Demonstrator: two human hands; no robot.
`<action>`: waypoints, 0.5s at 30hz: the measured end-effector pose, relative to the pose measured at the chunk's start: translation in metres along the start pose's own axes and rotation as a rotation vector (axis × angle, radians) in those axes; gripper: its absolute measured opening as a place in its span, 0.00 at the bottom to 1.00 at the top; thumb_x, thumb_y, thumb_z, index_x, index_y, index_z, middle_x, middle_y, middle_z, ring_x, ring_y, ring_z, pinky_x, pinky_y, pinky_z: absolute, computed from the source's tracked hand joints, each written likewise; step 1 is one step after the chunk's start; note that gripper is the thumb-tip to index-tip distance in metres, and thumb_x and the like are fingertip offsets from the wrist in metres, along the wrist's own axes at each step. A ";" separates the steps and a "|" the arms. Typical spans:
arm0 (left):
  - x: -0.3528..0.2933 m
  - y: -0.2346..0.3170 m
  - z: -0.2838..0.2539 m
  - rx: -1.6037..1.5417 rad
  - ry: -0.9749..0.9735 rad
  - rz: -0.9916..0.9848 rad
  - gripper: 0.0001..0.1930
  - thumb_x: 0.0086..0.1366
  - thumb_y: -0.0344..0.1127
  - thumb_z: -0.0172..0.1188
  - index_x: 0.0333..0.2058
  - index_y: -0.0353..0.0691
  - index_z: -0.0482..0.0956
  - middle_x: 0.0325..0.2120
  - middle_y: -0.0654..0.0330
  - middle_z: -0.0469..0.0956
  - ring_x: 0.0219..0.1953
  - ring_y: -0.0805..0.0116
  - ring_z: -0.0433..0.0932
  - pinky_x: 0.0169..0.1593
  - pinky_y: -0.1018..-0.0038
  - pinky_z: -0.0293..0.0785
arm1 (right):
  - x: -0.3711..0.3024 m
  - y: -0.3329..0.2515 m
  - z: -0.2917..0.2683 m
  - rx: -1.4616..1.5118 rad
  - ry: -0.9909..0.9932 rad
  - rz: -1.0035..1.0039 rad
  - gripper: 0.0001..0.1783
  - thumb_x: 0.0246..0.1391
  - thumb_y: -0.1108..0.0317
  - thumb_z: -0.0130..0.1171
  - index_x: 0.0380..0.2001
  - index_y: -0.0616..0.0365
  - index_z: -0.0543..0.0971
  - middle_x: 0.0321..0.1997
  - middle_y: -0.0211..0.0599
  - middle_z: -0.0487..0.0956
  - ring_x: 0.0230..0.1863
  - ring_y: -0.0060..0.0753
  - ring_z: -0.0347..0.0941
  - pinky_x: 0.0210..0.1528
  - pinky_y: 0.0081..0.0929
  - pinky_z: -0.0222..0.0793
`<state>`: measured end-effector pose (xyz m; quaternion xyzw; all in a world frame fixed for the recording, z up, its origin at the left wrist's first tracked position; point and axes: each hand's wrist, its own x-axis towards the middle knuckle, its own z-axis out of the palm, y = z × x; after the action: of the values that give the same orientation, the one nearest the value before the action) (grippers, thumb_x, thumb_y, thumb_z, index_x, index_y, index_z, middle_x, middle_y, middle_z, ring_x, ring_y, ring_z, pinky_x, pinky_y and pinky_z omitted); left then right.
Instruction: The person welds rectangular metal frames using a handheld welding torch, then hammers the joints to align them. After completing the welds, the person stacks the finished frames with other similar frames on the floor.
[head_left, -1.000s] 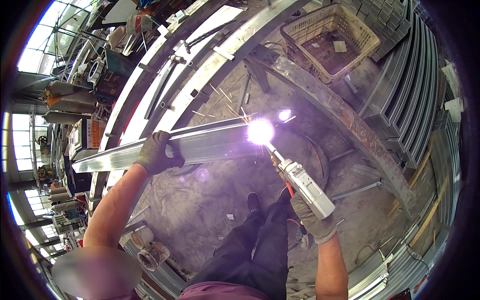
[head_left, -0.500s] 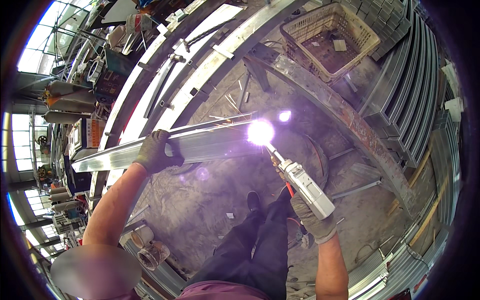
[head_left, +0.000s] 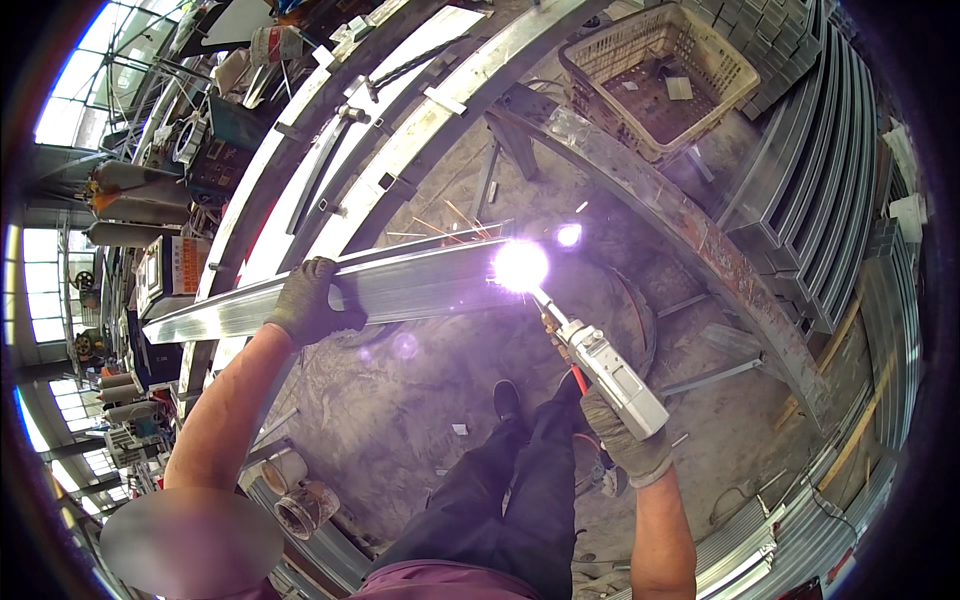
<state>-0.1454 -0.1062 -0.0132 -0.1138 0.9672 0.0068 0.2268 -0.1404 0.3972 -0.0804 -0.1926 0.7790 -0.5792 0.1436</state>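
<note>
Metal profile (head_left: 425, 287): from nine o'clock into the glare (head_left: 520, 265) near centre; probably stiff, slick, hot there, safest gripped well left.
Left gloved hand (head_left: 312, 303): nine o'clock, fingers grasping the profile over its far edge, forearm rising from eight.
Torch (head_left: 620, 378): four o'clock; looks rigid, best held behind.
Right gloved hand (head_left: 622, 440): between four and five, clasping the torch's rear.

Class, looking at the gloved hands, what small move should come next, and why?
Perhaps the right hand should ease the torch slightly along the right end of the metal profile: the torch points into the bright glare there, while the left hand holds the profile well away from that glare.
</note>
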 end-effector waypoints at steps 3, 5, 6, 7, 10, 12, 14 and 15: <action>-0.001 0.000 0.000 -0.013 0.007 -0.005 0.48 0.43 0.58 0.85 0.57 0.33 0.75 0.53 0.44 0.78 0.60 0.46 0.76 0.67 0.57 0.72 | 0.002 -0.005 0.001 0.018 0.027 -0.002 0.15 0.63 0.73 0.72 0.52 0.62 0.85 0.46 0.37 0.88 0.44 0.33 0.85 0.46 0.30 0.83; 0.000 -0.002 0.001 -0.019 0.002 0.001 0.48 0.43 0.58 0.84 0.56 0.33 0.75 0.53 0.44 0.78 0.60 0.46 0.76 0.67 0.57 0.72 | 0.000 -0.002 0.002 0.013 0.035 -0.031 0.15 0.63 0.73 0.72 0.52 0.61 0.85 0.46 0.37 0.88 0.44 0.33 0.85 0.46 0.31 0.82; 0.001 -0.003 0.002 -0.021 0.000 0.004 0.48 0.43 0.58 0.84 0.56 0.33 0.75 0.53 0.44 0.78 0.60 0.46 0.76 0.67 0.57 0.72 | 0.000 -0.002 0.002 0.013 0.034 -0.031 0.15 0.63 0.73 0.71 0.52 0.61 0.85 0.46 0.37 0.88 0.45 0.33 0.85 0.46 0.31 0.82; 0.001 -0.003 0.002 -0.014 -0.003 0.003 0.48 0.43 0.58 0.84 0.56 0.33 0.75 0.53 0.44 0.78 0.60 0.46 0.76 0.67 0.57 0.72 | 0.000 -0.002 0.002 0.014 0.034 -0.032 0.14 0.63 0.72 0.71 0.52 0.61 0.85 0.46 0.38 0.88 0.45 0.33 0.85 0.46 0.31 0.82; 0.001 -0.002 0.000 -0.011 -0.013 0.004 0.47 0.43 0.59 0.84 0.55 0.34 0.76 0.53 0.44 0.78 0.60 0.46 0.76 0.67 0.56 0.72 | 0.001 -0.005 0.001 0.000 0.031 -0.042 0.14 0.64 0.72 0.71 0.52 0.61 0.85 0.45 0.38 0.88 0.44 0.34 0.85 0.46 0.32 0.82; -0.001 -0.002 0.000 -0.014 -0.005 -0.001 0.47 0.43 0.58 0.84 0.55 0.34 0.76 0.53 0.44 0.79 0.59 0.46 0.76 0.67 0.57 0.72 | 0.001 -0.007 0.001 0.028 0.023 -0.007 0.14 0.64 0.71 0.71 0.51 0.61 0.85 0.45 0.38 0.88 0.44 0.35 0.85 0.45 0.32 0.82; -0.001 -0.002 0.000 -0.023 0.001 0.005 0.47 0.42 0.57 0.85 0.55 0.34 0.76 0.53 0.44 0.78 0.60 0.46 0.76 0.67 0.57 0.72 | 0.000 -0.008 0.001 0.097 0.011 0.077 0.14 0.64 0.71 0.71 0.51 0.61 0.85 0.44 0.38 0.87 0.43 0.35 0.85 0.45 0.32 0.81; 0.000 -0.002 -0.001 -0.024 -0.004 0.002 0.47 0.42 0.57 0.85 0.55 0.34 0.76 0.53 0.44 0.78 0.60 0.46 0.76 0.67 0.57 0.72 | 0.000 -0.009 0.000 0.068 0.011 0.060 0.14 0.64 0.71 0.71 0.51 0.62 0.85 0.44 0.38 0.87 0.43 0.36 0.85 0.44 0.32 0.81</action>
<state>-0.1452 -0.1078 -0.0126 -0.1156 0.9668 0.0190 0.2273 -0.1389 0.3949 -0.0721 -0.1608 0.7650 -0.6019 0.1632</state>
